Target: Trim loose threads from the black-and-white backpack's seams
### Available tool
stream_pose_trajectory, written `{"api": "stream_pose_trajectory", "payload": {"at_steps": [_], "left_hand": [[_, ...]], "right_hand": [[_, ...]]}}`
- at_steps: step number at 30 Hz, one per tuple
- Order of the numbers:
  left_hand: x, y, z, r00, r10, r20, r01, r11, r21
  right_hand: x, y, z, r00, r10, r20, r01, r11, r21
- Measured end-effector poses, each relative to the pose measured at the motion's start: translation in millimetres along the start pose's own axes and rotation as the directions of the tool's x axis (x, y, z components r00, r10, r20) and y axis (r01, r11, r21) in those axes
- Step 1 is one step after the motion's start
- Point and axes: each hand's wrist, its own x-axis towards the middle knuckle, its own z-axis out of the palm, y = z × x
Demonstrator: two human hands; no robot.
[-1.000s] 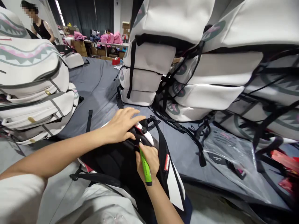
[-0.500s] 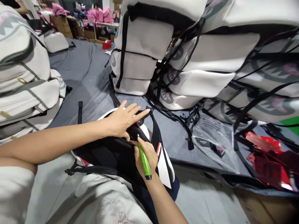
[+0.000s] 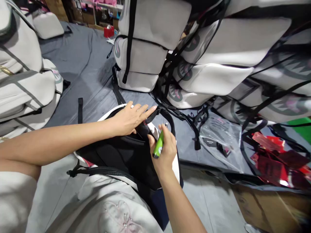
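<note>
A black and white backpack (image 3: 121,158) lies across my lap and against the table edge, its top opening facing up. My left hand (image 3: 131,119) rests on the rim of that opening, fingers spread; its thumb tip is partly inside. Between the fingers of my right hand (image 3: 165,145) is a green marker (image 3: 159,145), its dark end toward me and its tip pointing up and away. The right hand hovers over the right side of the opening, beside the white panel.
Stacked white backpacks (image 3: 145,55) stand at the back and right, with more piled at the left (image 3: 26,81). On the grey-covered table (image 3: 80,64) lie a clear plastic bag (image 3: 221,142), loose black straps and red packets (image 3: 279,161).
My right hand has moved right and slightly up with the marker, away from my left hand. The marker is tilted differently. The view has shifted a little, and my left hand stays at the opening.
</note>
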Motion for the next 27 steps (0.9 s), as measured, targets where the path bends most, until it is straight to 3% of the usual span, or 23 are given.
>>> {"api": "stream_pose_trajectory", "payload": {"at_steps": [2, 5, 7, 12, 27], "left_hand": [[3.2, -1.0, 1.9, 1.0, -0.008, 0.029, 0.008, 1.0, -0.003], [10.4, -3.2, 9.1, 0.998, -0.025, 0.049, 0.025, 1.0, -0.001], [15.8, -4.9, 15.6, 0.998, -0.032, 0.055, 0.032, 0.999, 0.007], [26.1, -7.5, 28.3, 0.99, -0.072, 0.117, 0.07, 0.997, 0.015], [25.2, -4.4, 26.9, 0.99, -0.084, 0.111, 0.085, 0.996, -0.004]], "right_hand": [[15.6, 3.8, 1.5, 0.976, 0.075, 0.204, -0.062, 0.996, -0.069], [37.0, 0.2, 12.5, 0.873, 0.178, 0.454, -0.088, 0.973, -0.212], [46.8, -6.1, 23.7, 0.825, 0.231, 0.516, -0.054, 0.941, -0.335], [52.3, -13.2, 42.3, 0.775, 0.329, 0.54, -0.023, 0.868, -0.495], [39.1, 11.4, 36.2, 0.852, 0.163, 0.498, -0.039, 0.968, -0.25]]}}
